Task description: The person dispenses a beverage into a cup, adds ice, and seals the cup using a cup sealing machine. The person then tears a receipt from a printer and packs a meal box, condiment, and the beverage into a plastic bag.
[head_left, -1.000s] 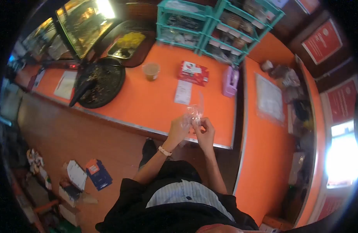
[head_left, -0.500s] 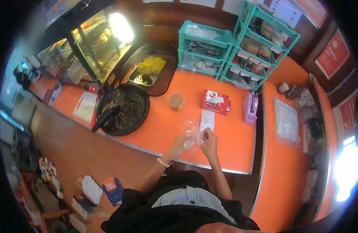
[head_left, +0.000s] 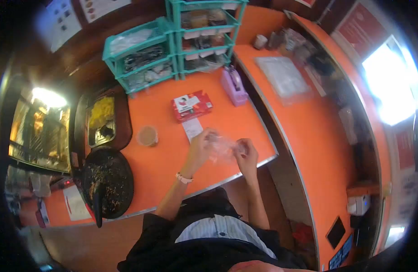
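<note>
A clear plastic bag (head_left: 223, 148) is stretched between my two hands above the orange counter. My left hand (head_left: 200, 148) pinches its left side, and my right hand (head_left: 247, 157) grips the right side with curled fingers. Just beyond my left hand, a white receipt (head_left: 191, 128) sticks out from a red printed box (head_left: 197, 108). To the left stands a cup of brown liquid (head_left: 147, 136). The bag is blurred, and I cannot tell whether anything is inside it.
A purple tape dispenser (head_left: 234, 86) stands behind the hands, near green tiered racks (head_left: 176, 56). At left are a round black board (head_left: 107, 181), a tray with yellow food (head_left: 124, 122) and a lit food warmer (head_left: 39, 122). A side counter (head_left: 304, 136) holds packaged bags.
The view has turned right, so the counter things appear further left. Both hands have shifted right, past the receipt, and are slightly further apart with the bag between them.
</note>
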`<move>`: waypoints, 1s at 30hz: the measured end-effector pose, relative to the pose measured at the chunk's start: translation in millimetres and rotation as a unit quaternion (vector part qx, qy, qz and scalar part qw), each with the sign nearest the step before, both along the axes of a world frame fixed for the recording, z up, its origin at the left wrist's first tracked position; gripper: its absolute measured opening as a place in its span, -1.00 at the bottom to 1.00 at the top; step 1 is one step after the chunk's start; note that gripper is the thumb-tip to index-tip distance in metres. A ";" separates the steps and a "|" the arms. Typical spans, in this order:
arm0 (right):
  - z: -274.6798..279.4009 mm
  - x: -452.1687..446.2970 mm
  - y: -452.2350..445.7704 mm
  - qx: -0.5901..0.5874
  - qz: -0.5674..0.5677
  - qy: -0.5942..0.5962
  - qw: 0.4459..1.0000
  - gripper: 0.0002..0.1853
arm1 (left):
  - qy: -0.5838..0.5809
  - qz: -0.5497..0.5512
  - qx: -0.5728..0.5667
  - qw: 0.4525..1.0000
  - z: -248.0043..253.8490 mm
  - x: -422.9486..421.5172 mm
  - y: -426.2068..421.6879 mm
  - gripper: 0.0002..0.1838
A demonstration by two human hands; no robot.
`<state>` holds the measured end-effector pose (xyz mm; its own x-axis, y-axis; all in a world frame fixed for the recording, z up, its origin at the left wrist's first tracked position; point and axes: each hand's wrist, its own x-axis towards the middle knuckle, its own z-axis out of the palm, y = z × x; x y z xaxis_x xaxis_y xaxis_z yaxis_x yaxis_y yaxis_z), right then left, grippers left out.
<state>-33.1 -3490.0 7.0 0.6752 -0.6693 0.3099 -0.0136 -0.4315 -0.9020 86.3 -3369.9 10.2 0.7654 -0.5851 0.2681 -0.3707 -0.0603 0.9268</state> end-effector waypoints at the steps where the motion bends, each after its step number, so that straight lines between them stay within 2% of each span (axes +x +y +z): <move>1: -7.2 1.6 -5.9 -0.002 0.005 0.056 0.998 -0.81 | 0.154 -0.090 -0.037 0.983 2.7 -10.8 -14.2 -0.86; 2: -16.5 3.4 -13.8 -0.001 0.013 0.109 0.994 -0.84 | 0.161 -0.104 -0.033 0.981 1.5 -19.1 -27.9 -0.86; 4: -54.9 4.6 -38.9 -0.039 0.000 0.117 0.992 -0.87 | 0.095 -0.170 -0.054 0.979 -6.8 -29.8 -47.0 -0.87; 5: -54.4 7.5 -46.1 -0.059 0.001 0.120 0.991 -0.88 | 0.099 -0.172 -0.051 0.979 -10.7 -26.8 -51.3 -0.87; 6: -54.3 10.1 -53.3 -0.079 0.002 0.123 0.989 -0.89 | 0.199 -0.204 -0.096 0.954 -15.4 -23.7 -52.4 -0.84; 7: -30.7 13.1 -53.7 -0.102 -0.053 0.124 0.986 -0.90 | 0.296 -0.230 -0.143 0.916 -19.1 -22.7 -52.4 -0.80; 8: -16.9 16.9 -57.7 -0.129 -0.103 0.121 0.979 -0.92 | 0.297 -0.224 -0.147 0.917 -15.5 -20.8 -51.5 -0.80; 9: -24.0 18.2 -64.0 -0.131 -0.097 0.120 0.979 -0.92 | 0.267 -0.220 -0.116 0.931 -9.5 -17.2 -48.3 -0.79; 10: -36.4 19.4 -70.4 0.044 -0.059 0.006 0.997 -0.93 | 0.235 -0.214 -0.084 0.944 -5.5 -13.0 -46.4 -0.78; 11: -40.5 21.0 -74.1 0.218 -0.016 -0.105 0.970 -0.94 | 0.232 -0.206 -0.088 0.947 -7.6 -9.0 -45.0 -0.78; 12: -43.3 16.5 -77.5 0.218 -0.003 -0.104 0.970 -0.94 | 0.185 -0.174 -0.036 0.967 -11.4 -6.1 -42.2 -0.78; 13: -43.1 8.9 -80.3 0.453 0.056 -0.111 0.883 -0.93 | 0.137 -0.138 0.017 0.981 -13.8 -2.4 -41.5 -0.78; 14: -43.1 3.8 -83.6 0.659 0.110 -0.104 0.737 -0.91 | 0.132 -0.123 0.015 0.984 -13.2 3.8 -43.7 -0.78; 15: -47.3 1.4 -86.1 0.666 0.184 -0.088 0.717 -0.86 | 0.066 -0.037 0.070 0.995 -12.6 9.0 -44.7 -0.78; 16: -42.3 2.8 -87.2 0.669 0.196 -0.078 0.713 -0.86 | 0.002 0.051 0.127 0.991 -14.0 11.2 -43.4 -0.78; 17: -30.0 4.8 -85.7 0.633 0.242 -0.034 0.734 -0.82 | 0.002 0.068 0.130 0.989 -19.7 11.7 -43.1 -0.78; 19: -0.8 13.5 -82.1 0.554 0.320 0.041 0.767 -0.75 | -0.081 0.223 0.119 0.964 -35.7 16.8 -43.6 -0.76; 20: -1.0 19.5 -80.3 0.556 0.333 0.049 0.760 -0.75 | -0.081 0.239 0.124 0.960 -40.6 16.6 -39.1 -0.76; 21: -1.3 27.4 -78.1 0.403 0.345 0.126 0.839 -0.74 | -0.023 0.239 0.045 0.970 -45.6 16.1 -34.3 -0.75; 22: -1.5 37.5 -76.6 0.233 0.345 0.192 0.889 -0.74 | 0.030 0.236 -0.036 0.971 -50.9 17.5 -29.8 -0.73; 23: -18.8 51.3 -82.1 0.235 0.360 0.192 0.882 -0.74 | 0.027 0.250 -0.031 0.967 -62.6 18.9 -24.1 -0.73; 25: -66.1 83.8 -93.4 -0.015 0.313 0.038 0.949 -0.75 | -0.025 0.216 -0.038 0.975 -85.6 16.7 -10.0 -0.71; 26: -60.4 93.2 -85.4 -0.010 0.328 0.037 0.944 -0.75 | -0.026 0.231 -0.031 0.972 -68.9 6.2 -5.0 -0.71; 27: -44.0 100.5 -74.9 -0.061 0.300 0.106 0.946 -0.76 | -0.154 0.278 0.088 0.944 -34.7 -10.0 -5.3 -0.73; 28: -28.9 105.0 -62.2 -0.113 0.268 0.173 0.941 -0.76 | -0.216 0.299 0.153 0.917 -24.1 -15.1 -3.0 -0.74; 29: -18.7 107.6 -47.0 -0.111 0.279 0.169 0.939 -0.76 | -0.276 0.322 0.215 0.880 -13.4 -20.0 -0.7 -0.75; 30: -9.8 108.8 -30.3 -0.170 0.307 0.138 0.926 -0.76 | -0.182 0.293 0.217 0.913 -12.9 -21.2 3.8 -0.75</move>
